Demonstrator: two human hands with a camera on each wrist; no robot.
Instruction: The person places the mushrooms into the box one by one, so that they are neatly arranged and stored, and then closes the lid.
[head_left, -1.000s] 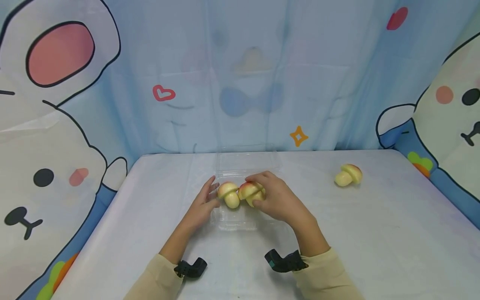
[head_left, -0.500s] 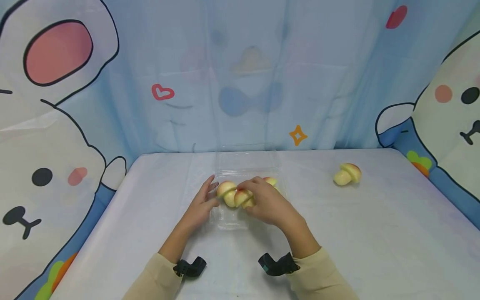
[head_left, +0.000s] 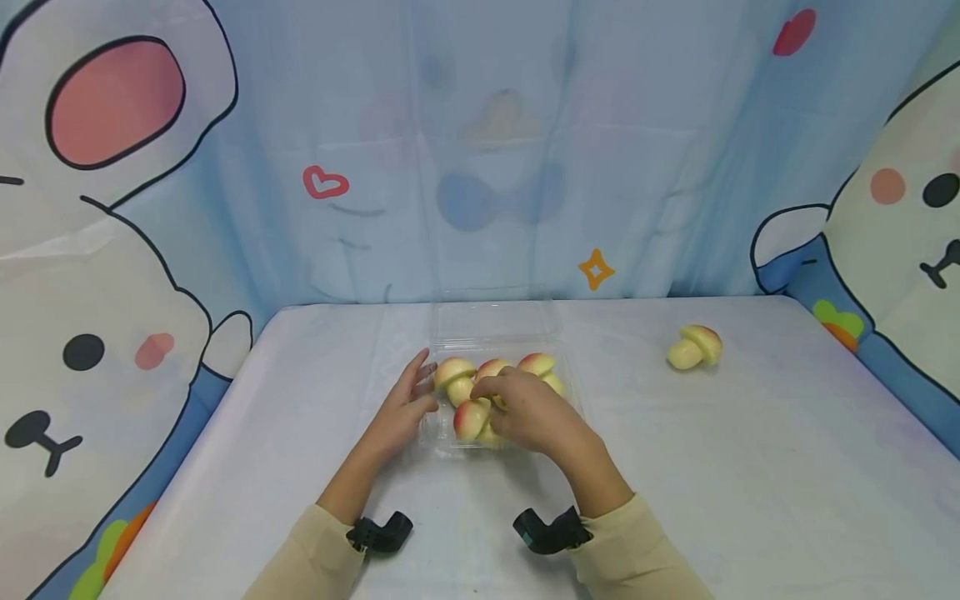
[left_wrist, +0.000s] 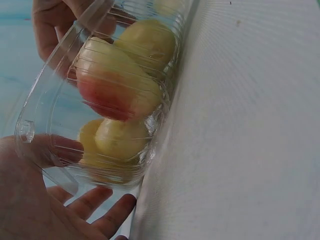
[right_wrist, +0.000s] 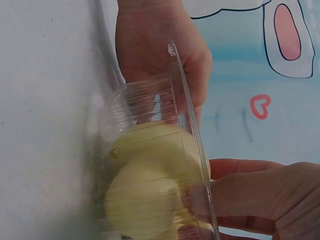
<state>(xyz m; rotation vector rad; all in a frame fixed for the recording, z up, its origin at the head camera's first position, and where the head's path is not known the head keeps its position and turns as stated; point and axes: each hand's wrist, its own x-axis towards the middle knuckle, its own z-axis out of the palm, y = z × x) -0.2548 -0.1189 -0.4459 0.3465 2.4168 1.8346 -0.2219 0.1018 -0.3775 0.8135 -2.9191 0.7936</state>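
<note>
A clear plastic box [head_left: 442, 439] stands on the table with several yellow, red-tinged mushroom-shaped pieces in it. Three lie along the back: one at left [head_left: 453, 372], one in the middle [head_left: 490, 367], one at right [head_left: 537, 363]. My right hand [head_left: 536, 417] reaches over the box and pinches the front mushroom-shaped piece [head_left: 470, 420], thumb and fingers around its stem side. In the left wrist view that piece's red cap [left_wrist: 112, 90] shows through the wall. At the left end my left hand [head_left: 401, 411] grips the box, thumb over the rim, fingers outside.
The box's transparent lid [head_left: 491, 321] is raised behind it. Another mushroom-shaped piece [head_left: 696, 347] lies on the white tablecloth [head_left: 712, 467] at the right. A blue cartoon curtain [head_left: 652, 167] hangs behind the table.
My right hand has moved left and toward me with its mushroom-shaped piece, now at the front of the box. The middle and right back pieces have come into view. My left hand stays put.
</note>
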